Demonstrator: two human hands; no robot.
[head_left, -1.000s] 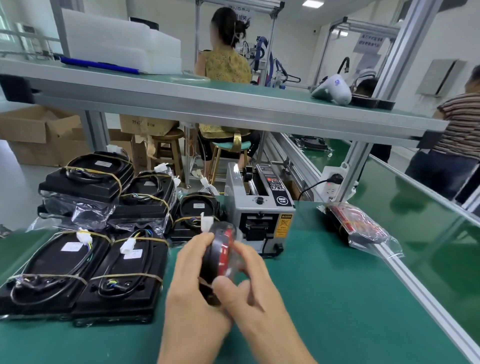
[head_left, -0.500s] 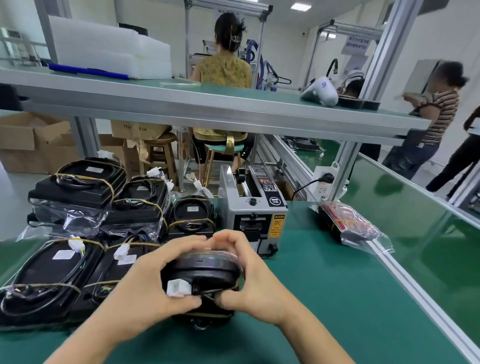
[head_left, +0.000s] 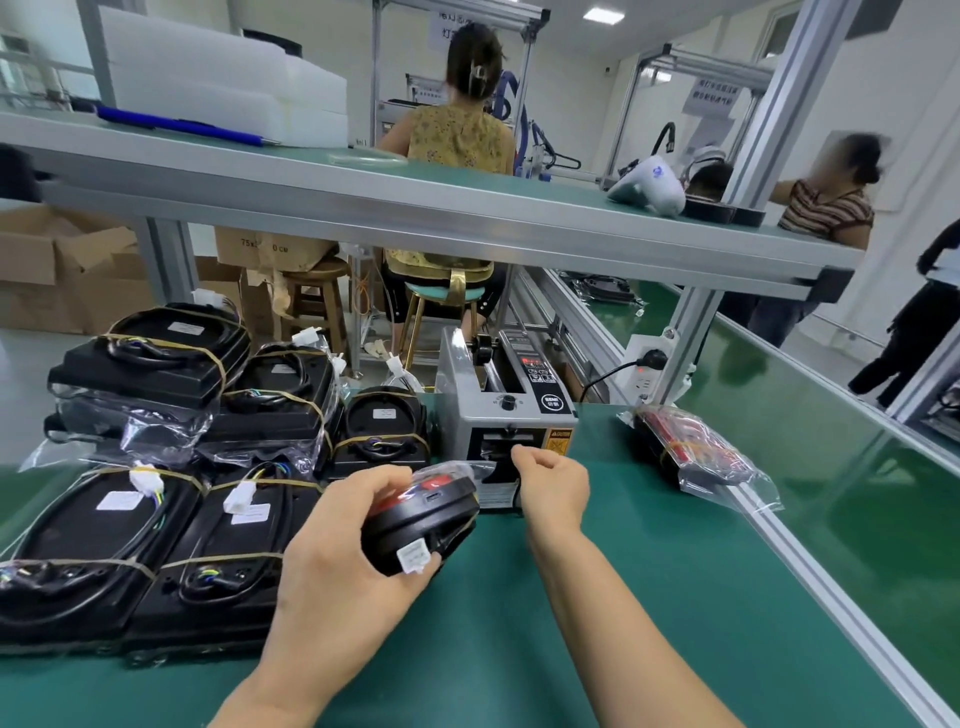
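The round black lamp (head_left: 421, 519), in slick film, hangs just above the green table (head_left: 649, 597), held by the left hand (head_left: 332, 582), fingers wrapped round its rim. It looks stiff and light, best gripped there. The right hand (head_left: 550, 488) curls at the tape machine (head_left: 506, 410); whether it pinches tape, I cannot tell.

Your right hand (head_left: 550, 486) has let go of the round lamp (head_left: 423, 512) and moved to the tape dispenser (head_left: 506, 410) mouth; your left hand (head_left: 337, 561) now holds the lamp alone.
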